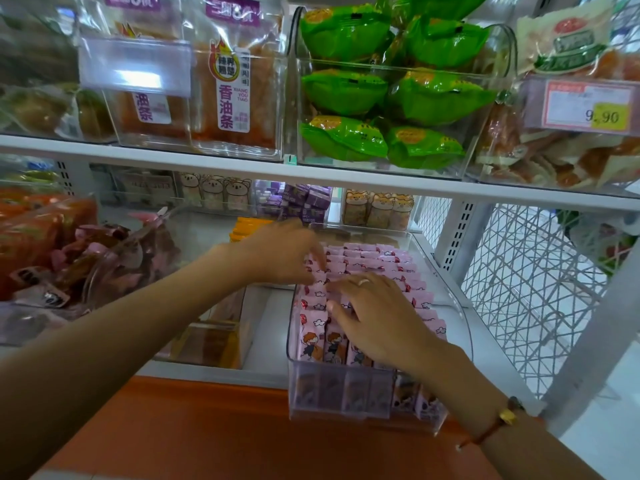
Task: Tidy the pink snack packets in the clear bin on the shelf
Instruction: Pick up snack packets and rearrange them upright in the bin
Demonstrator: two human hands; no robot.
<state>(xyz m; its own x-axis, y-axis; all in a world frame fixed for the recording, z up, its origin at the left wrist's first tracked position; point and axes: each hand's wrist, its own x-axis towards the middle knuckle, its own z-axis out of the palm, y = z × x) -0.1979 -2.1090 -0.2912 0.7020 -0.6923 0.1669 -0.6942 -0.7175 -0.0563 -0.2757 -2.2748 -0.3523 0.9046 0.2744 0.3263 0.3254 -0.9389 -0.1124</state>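
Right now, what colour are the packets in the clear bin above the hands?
Bright green packets, seen in the head view.

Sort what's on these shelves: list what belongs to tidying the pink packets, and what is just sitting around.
Part of the job:
pink snack packets
clear bin
left hand
right hand

Just sitting around:
green packets
price tag
purple boxes
orange packets

Bin and packets around the fingers

The snack packets (360,261) are standing in rows inside the clear bin (464,317), under and behind the fingers (336,317) of the right hand (377,323). The left hand (280,252) is reaching in just left of them. The bin is sitting on the lower shelf (266,327).
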